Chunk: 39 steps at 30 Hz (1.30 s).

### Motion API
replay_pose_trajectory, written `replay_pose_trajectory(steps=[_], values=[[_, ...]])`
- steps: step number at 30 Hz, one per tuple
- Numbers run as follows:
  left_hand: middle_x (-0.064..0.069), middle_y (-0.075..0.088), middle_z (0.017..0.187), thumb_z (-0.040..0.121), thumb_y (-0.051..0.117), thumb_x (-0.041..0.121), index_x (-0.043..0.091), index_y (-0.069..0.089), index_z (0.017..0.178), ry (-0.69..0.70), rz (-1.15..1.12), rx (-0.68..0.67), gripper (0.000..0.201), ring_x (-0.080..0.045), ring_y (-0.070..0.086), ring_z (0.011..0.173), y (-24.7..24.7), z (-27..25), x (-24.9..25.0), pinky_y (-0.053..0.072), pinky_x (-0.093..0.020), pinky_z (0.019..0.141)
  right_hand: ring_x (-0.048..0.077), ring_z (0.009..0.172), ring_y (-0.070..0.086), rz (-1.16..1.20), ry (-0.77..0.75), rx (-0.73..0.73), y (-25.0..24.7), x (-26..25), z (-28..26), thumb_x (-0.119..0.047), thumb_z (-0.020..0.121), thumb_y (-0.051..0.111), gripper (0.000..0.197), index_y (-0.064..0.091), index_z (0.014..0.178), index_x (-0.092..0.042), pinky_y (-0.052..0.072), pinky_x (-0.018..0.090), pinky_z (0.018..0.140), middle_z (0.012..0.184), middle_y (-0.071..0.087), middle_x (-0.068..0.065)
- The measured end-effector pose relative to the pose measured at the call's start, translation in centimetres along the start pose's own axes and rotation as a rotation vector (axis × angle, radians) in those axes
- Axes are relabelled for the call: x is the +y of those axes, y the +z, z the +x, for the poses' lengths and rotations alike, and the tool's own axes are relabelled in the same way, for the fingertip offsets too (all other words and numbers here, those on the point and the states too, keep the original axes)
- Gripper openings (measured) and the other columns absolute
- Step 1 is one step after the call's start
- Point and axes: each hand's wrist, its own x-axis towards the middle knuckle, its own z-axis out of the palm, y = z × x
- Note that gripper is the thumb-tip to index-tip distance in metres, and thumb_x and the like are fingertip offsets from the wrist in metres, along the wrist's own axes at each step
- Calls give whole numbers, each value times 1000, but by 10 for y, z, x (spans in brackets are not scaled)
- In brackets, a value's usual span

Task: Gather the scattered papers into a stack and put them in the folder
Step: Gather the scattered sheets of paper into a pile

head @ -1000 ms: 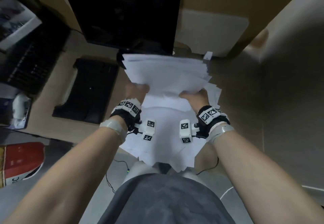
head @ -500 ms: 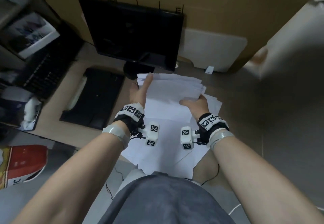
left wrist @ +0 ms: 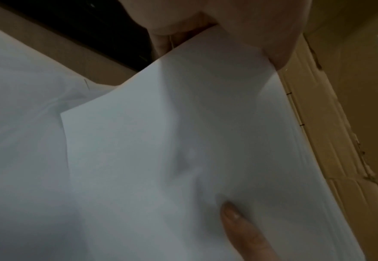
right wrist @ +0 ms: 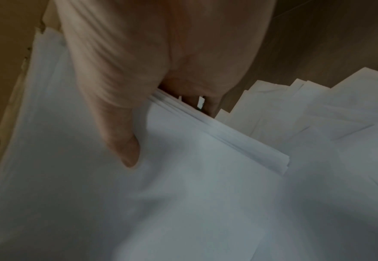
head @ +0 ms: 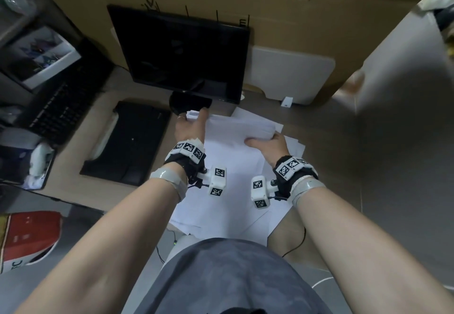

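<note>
Stack of papers (head: 239,127) lies crosswise between both hands near the desk's (head: 319,127) far edge: left hand (head: 190,127) grips its left end, right hand (head: 267,143) pinches its right end.

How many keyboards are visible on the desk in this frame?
2. A flat black keyboard lies left of the white paper stack, in front of the black monitor. A second black keyboard sits farther left, angled. Others may be hidden outside view.
</note>
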Motion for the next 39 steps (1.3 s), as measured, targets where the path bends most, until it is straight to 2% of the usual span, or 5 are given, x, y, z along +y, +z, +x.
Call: replay_pose_trajectory(steps=[5,13,23,30,39], values=[[-7,50,137,86,54,49,17,37,145,-24,-35,-48,69,-28,48,124,-3,0,-7,35,-36,95,11,80,69,-41,-14,10,-3,0,-4,1,71,80,28,72,96,-10,53,18,72,90,73,-1],[-2,59,121,75,62,69,19,54,116,-39,-192,-151,65,-20,56,110,-10,1,-22,40,-37,101,23,88,67,-174,42,31,-2,9,-4,-20,77,82,19,72,88,-10,52,32,83,93,72,8],[-2,63,104,73,79,19,2,53,114,74,310,-228,51,-23,62,95,-10,42,-45,47,-31,71,17,83,69,-99,118,38,4,17,1,-15,73,84,26,74,93,-3,51,17,73,94,74,5],[-16,46,141,86,71,33,-1,35,142,2,428,-296,75,-32,47,128,8,55,-52,37,-37,101,21,74,49,-172,325,163,14,40,18,-9,80,74,24,62,87,10,40,28,64,80,53,11],[-4,63,123,76,70,36,14,50,132,95,-131,-243,63,-27,58,114,18,71,7,45,-49,102,15,73,53,94,50,228,50,-33,29,-7,82,71,17,59,77,4,45,25,71,79,64,16]])
